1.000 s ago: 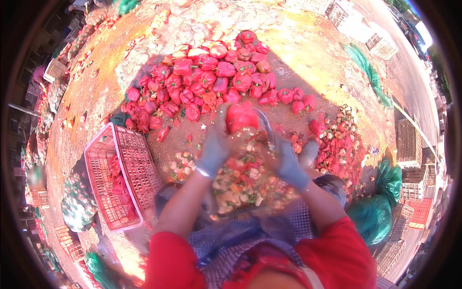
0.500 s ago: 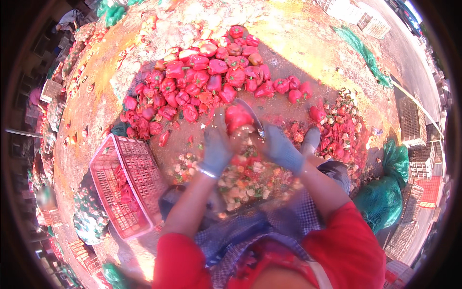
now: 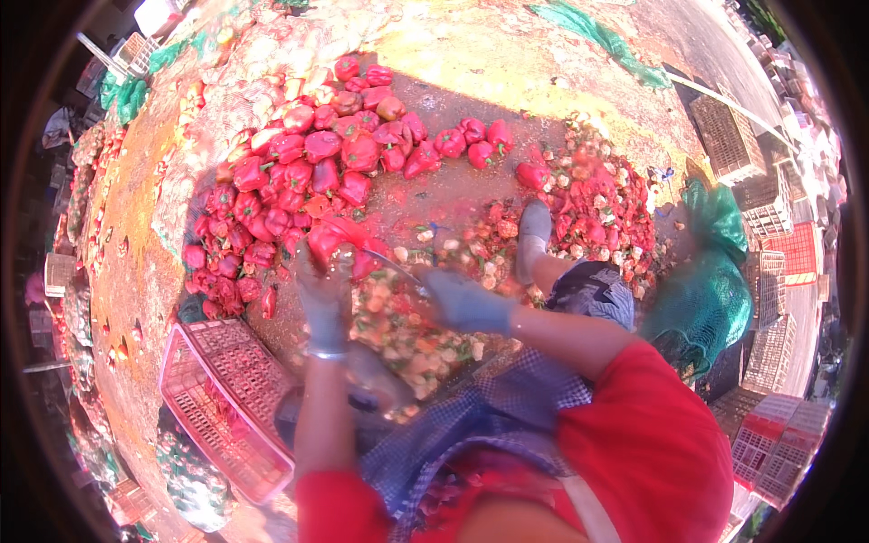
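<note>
My left hand (image 3: 323, 306), in a grey-blue glove, grips a red bell pepper (image 3: 331, 237) in front of the pepper pile. Part of that pepper is blurred, so its cut edges are hard to make out. A curved knife (image 3: 398, 269) is in my right hand (image 3: 469, 302), also gloved, its blade pointing left toward the pepper. The blade tip is close to the pepper; whether it touches cannot be seen. Below both hands lie pale pepper cores and scraps (image 3: 412, 330) on the ground between my legs.
A large heap of red bell peppers (image 3: 294, 167) lies ahead. To my left a pink crate (image 3: 258, 362) leans, with red pieces inside. At right are a pile of cores and red scraps (image 3: 602, 204), green netting (image 3: 701, 299) and several stacked crates (image 3: 729, 136).
My left hand has moved left with a pepper, and the knife hand has drawn left too, its blade now pointing left instead of up. The view has turned rightward.
</note>
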Demonstrator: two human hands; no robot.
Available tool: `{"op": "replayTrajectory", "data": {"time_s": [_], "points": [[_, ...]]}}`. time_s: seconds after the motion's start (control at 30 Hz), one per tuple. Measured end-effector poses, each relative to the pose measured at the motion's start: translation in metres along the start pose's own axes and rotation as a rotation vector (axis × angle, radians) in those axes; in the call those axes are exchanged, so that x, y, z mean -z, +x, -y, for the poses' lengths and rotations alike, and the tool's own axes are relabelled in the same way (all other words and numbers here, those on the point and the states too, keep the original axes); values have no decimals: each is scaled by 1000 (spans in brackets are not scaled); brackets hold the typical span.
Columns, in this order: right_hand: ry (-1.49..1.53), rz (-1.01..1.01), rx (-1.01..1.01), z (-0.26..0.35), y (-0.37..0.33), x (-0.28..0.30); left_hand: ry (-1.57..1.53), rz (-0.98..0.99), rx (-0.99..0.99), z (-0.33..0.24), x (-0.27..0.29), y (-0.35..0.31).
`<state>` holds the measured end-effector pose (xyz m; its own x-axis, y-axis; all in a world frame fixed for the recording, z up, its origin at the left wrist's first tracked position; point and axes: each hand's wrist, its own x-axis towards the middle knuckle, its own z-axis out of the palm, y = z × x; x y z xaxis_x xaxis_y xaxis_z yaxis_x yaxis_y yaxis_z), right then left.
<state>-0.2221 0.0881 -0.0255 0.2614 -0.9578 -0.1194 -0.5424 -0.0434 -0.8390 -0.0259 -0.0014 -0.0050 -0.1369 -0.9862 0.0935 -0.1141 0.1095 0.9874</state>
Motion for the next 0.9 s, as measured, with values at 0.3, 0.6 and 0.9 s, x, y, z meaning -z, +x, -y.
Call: {"op": "replayTrajectory", "data": {"time_s": [0.3, 0.6, 0.9], "points": [[207, -292, -3, 5, 3, 25, 10, 29, 32, -7, -7, 3], [262, -156, 46, 17, 19, 40, -8, 312, 105, 15, -11, -19], [267, -73, -92, 30, 4, 45, -250, 513, 213, -17, -6, -20]]}}
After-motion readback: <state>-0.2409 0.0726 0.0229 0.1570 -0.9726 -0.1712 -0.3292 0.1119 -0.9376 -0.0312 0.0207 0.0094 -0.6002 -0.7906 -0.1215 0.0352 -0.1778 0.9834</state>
